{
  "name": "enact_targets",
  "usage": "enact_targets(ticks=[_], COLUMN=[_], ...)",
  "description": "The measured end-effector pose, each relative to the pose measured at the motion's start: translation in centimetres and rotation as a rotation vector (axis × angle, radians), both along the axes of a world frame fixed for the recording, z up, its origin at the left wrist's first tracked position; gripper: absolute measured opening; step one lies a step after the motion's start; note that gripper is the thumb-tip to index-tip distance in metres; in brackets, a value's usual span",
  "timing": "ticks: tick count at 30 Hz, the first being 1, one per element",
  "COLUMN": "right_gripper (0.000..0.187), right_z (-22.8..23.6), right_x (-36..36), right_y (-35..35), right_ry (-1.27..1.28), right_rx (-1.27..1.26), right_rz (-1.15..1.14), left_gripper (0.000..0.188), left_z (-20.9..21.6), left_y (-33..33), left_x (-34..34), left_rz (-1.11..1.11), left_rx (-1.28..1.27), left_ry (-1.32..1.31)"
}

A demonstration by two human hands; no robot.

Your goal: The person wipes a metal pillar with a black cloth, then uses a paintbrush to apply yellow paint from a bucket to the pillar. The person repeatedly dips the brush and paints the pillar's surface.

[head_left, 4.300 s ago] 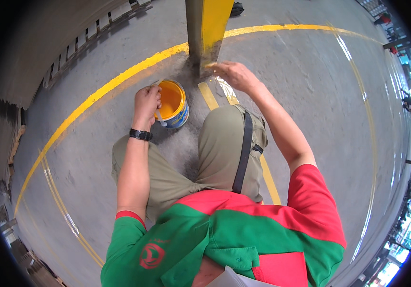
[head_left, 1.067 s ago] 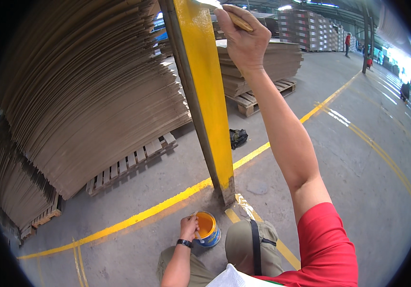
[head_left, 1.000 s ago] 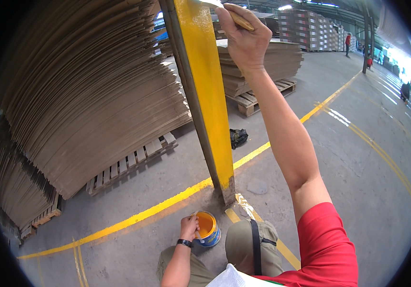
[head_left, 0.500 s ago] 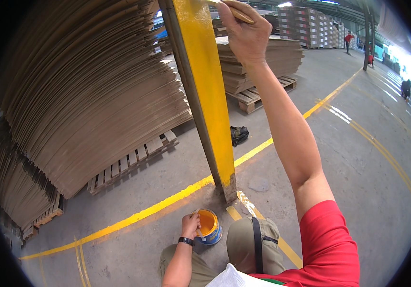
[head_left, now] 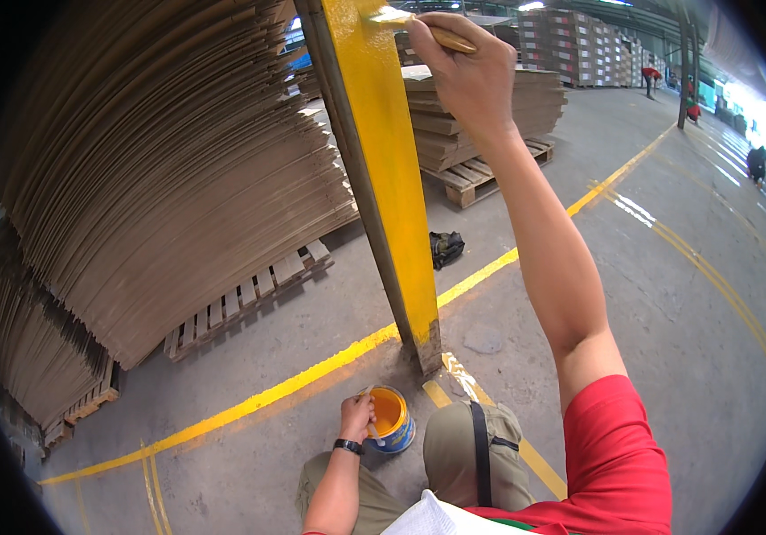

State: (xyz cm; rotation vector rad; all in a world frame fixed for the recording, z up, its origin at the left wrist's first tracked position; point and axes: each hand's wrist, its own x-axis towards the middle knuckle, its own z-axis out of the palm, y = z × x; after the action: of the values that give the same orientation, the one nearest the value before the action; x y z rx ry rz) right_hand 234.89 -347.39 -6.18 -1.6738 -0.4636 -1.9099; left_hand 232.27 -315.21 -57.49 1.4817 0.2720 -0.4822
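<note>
The right hand [head_left: 470,76] is raised high, its fingers clenched around the wooden handle of a paintbrush [head_left: 418,25] whose bristles lie against the face of the yellow post [head_left: 389,178] near the top of the view. The post runs down to the concrete floor [head_left: 668,321], where its foot meets a yellow floor line [head_left: 311,379] just in front of the person's knee.

Low down, the left hand [head_left: 356,417], a dark watch on its wrist, grips the rim of a small paint can [head_left: 389,419] holding orange-yellow paint; the can appears to stand on the floor just left of the bent knee, though its base is partly hidden by the hand.

Left of the post, tall stacks of flat cardboard sheets [head_left: 160,178] rest on wooden pallets [head_left: 249,299] and fill that side. Behind the post another loaded pallet stack [head_left: 490,116] stands, with a small dark bag [head_left: 446,247] on the floor before it. Far off at the upper right, a person in red [head_left: 651,75] is small and blurred.
</note>
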Motion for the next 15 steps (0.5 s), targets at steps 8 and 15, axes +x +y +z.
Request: enact_targets(ticks=[8,15], right_gripper=[0.015,0.016], right_z=[1.7,1.4], right_x=[-1.1,0.5], right_y=[0.5,-0.1], right_ry=[-0.207,-0.149], right_rx=[0.05,0.008], right_rz=[0.128,0.096], left_gripper=[0.02,0.02], left_z=[0.0,0.1], left_y=[-0.2,-0.1], left_x=[0.1,0.1], left_rz=[0.002,0.001], left_rx=[0.022,0.01], left_ry=[0.008,0.002])
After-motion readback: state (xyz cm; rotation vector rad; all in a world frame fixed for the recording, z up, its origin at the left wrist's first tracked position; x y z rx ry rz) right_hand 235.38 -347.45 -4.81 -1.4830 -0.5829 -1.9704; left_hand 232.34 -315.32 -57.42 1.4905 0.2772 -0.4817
